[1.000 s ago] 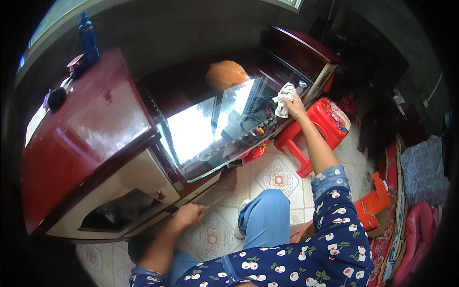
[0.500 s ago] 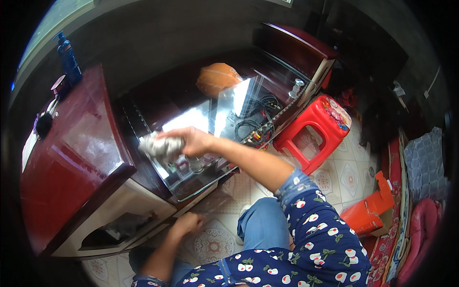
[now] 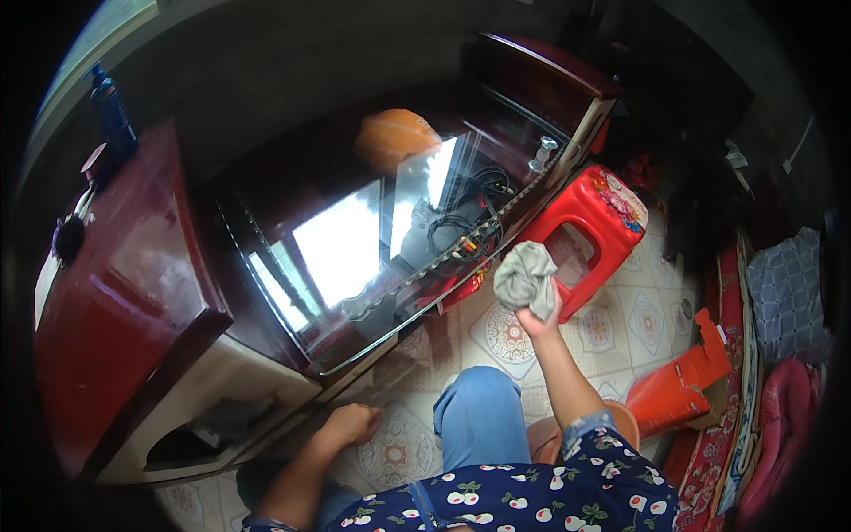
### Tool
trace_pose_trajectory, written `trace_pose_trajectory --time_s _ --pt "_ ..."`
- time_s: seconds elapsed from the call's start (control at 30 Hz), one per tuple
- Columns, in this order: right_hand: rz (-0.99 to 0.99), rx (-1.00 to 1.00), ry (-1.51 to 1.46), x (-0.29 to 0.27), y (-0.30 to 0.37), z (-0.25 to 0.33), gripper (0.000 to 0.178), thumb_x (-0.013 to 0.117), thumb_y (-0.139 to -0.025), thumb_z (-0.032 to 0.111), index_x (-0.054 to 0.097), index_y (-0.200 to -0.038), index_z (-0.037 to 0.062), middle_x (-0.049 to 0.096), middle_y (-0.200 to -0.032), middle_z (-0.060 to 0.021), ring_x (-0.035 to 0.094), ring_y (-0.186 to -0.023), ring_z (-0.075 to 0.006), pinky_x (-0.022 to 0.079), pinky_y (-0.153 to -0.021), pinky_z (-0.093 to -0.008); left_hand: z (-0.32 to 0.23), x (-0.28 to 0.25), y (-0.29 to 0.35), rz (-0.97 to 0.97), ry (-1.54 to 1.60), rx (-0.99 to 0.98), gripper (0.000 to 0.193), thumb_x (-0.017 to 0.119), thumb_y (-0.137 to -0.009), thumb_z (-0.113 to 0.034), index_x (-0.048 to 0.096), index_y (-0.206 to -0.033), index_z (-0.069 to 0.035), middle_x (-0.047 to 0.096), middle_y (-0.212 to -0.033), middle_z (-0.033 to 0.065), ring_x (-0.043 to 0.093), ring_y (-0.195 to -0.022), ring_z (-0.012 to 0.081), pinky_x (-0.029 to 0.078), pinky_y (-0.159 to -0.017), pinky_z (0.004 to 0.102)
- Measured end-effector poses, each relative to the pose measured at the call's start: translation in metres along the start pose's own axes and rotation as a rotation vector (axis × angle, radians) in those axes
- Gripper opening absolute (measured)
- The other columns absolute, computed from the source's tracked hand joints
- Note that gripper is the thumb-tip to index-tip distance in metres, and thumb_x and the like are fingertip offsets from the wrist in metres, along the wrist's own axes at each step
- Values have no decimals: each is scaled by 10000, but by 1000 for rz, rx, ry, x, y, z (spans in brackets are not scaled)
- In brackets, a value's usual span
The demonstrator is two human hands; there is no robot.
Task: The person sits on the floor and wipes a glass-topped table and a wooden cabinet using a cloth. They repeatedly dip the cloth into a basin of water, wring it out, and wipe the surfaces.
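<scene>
A crumpled grey-green cloth point(image 3: 526, 280) is bunched up in my right hand point(image 3: 542, 316), which holds it in the air over the tiled floor. The red plastic stool point(image 3: 581, 213) is just beyond that hand. To the left lies the glass top point(image 3: 363, 310) of a dark red cabinet, bright with window reflections. My left hand point(image 3: 353, 424) is low beside the cabinet's front, its fingers curled in a loose fist. I see nothing in it.
On the glass-topped cabinet are an orange bundle point(image 3: 394, 140), black cables point(image 3: 454, 235) and a small clear object point(image 3: 542, 154). A blue pump bottle point(image 3: 115, 111) stands on the left cabinet point(image 3: 133, 257). An orange box point(image 3: 678, 381) and a basin rim point(image 3: 628, 424) are at right.
My right hand has swung right with the cloth, from over the glass top's left end to in front of the stool. The left hand has barely moved. A basin rim now shows by my right arm.
</scene>
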State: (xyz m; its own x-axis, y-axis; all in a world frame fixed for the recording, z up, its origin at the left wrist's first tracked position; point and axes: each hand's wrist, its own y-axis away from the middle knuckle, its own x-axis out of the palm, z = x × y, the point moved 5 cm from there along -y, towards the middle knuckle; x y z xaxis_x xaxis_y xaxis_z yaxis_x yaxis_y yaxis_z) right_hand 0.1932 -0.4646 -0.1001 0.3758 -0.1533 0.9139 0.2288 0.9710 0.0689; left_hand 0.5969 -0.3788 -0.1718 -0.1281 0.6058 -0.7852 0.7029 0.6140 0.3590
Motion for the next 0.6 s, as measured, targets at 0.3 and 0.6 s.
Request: trace_pose_trajectory --time_s 0.3,0.6 --pt "247 -271 -30 45 -214 17 453 385 -919 375 535 -1229 82 555 -1226 -107 506 -1149 -297 374 -1018 -481 35 5 -3 66 -9 -122 248 535 -847 -286 648 -1028 -159 673 -891 150 646 -828 355 522 -713 481" --pt "253 -181 -172 72 -283 -29 531 510 -860 492 551 -1217 101 577 -1225 -72 532 -1131 -268 388 -1011 -444 37 15 -7 89 84 -118 297 530 -856 -293 637 -1095 -154 670 -942 158 646 -849 344 524 -728 459"
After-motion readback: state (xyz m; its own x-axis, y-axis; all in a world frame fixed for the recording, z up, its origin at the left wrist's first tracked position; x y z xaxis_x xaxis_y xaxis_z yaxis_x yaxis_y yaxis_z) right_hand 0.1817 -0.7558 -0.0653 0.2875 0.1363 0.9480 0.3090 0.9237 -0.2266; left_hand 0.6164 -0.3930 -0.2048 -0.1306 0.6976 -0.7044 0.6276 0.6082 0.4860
